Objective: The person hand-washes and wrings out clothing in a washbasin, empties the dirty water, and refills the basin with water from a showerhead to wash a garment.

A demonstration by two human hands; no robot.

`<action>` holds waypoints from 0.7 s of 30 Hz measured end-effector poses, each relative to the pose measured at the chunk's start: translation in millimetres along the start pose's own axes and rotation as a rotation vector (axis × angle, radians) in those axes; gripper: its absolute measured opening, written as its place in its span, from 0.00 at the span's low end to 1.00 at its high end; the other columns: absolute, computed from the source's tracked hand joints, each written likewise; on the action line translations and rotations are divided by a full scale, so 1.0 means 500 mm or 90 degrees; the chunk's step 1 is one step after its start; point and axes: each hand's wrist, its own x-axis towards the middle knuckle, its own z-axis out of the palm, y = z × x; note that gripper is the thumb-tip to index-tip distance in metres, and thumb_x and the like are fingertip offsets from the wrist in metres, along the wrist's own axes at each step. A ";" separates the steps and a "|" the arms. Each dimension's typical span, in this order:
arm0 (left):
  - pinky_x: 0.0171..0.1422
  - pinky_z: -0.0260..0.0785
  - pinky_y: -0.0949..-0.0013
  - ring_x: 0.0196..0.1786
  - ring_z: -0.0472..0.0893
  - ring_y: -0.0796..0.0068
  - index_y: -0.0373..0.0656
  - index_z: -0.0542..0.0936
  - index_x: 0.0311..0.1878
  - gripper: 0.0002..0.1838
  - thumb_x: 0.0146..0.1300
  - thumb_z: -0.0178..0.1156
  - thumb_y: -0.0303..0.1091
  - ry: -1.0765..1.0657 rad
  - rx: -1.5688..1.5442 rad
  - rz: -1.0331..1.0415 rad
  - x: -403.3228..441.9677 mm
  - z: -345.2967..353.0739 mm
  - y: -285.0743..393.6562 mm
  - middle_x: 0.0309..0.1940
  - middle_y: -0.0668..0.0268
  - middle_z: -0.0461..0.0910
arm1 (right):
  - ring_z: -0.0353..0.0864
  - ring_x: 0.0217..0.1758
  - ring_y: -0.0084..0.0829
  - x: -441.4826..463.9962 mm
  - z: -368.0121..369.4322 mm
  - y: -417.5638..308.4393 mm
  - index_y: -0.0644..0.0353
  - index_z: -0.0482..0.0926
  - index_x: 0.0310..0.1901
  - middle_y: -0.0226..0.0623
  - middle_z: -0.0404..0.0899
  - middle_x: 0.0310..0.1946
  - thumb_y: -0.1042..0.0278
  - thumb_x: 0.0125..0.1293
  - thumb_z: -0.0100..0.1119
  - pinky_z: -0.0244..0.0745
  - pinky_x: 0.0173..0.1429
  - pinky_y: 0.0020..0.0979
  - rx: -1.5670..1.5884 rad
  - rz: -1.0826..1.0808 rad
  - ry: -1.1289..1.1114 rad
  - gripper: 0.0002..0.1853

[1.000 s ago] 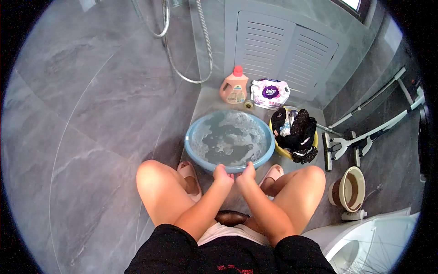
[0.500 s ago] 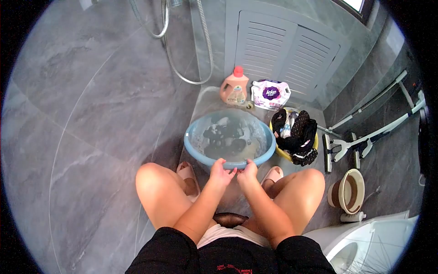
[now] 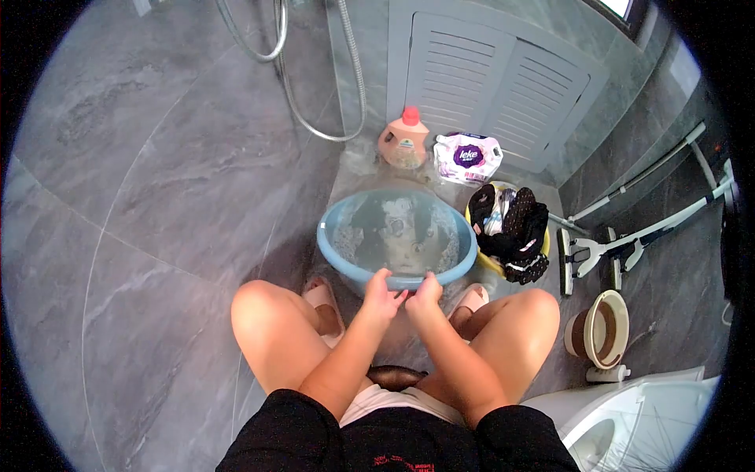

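Note:
A light blue plastic basin [image 3: 334, 256] stands in front of me, with cloudy, foamy water [image 3: 385, 242] inside it. My left hand [image 3: 381, 296] grips its near rim, the thumb on top and the fingers curled beneath. Close beside it, my right hand [image 3: 425, 294] holds the same rim in the same way. The basin looks tilted away from me. Its underside and most of my fingertips are hidden.
Behind the basin stand a pink detergent bottle [image 3: 404, 141] and a white-purple pouch [image 3: 469, 157]. Dark clothes [image 3: 515, 228] fill a yellow tub [image 3: 494, 267] at right. Farther right are a floor squeegee [image 3: 586, 256] and a brown-cream bucket [image 3: 618, 330]. A shower hose [image 3: 358, 79] hangs at the back.
Water and foam have shifted inside the basin, and the floor behind it by the bottle looks wetter. Both hands keep their grip on the near rim.

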 end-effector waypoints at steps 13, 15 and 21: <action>0.46 0.62 0.56 0.53 0.64 0.59 0.54 0.68 0.53 0.21 0.55 0.51 0.44 0.320 -0.079 -0.152 0.020 -0.105 -0.121 0.54 0.62 0.64 | 0.75 0.48 0.43 0.195 -0.274 0.222 0.69 0.68 0.53 0.48 0.71 0.51 0.72 0.52 0.49 0.70 0.41 0.49 -0.083 0.151 0.085 0.23; 0.46 0.63 0.56 0.52 0.65 0.60 0.54 0.68 0.53 0.20 0.56 0.51 0.43 0.291 -0.083 -0.148 0.049 -0.129 -0.132 0.54 0.63 0.65 | 0.74 0.49 0.45 0.250 -0.306 0.254 0.69 0.69 0.52 0.47 0.71 0.51 0.71 0.55 0.49 0.70 0.44 0.52 -0.122 0.142 0.101 0.22; 0.59 0.66 0.43 0.55 0.72 0.47 0.39 0.67 0.58 0.24 0.61 0.41 0.40 0.302 -0.020 -0.092 0.054 -0.122 -0.139 0.55 0.50 0.69 | 0.74 0.49 0.48 0.224 -0.274 0.240 0.66 0.66 0.56 0.46 0.70 0.52 0.70 0.60 0.49 0.71 0.48 0.58 -0.187 0.147 0.168 0.22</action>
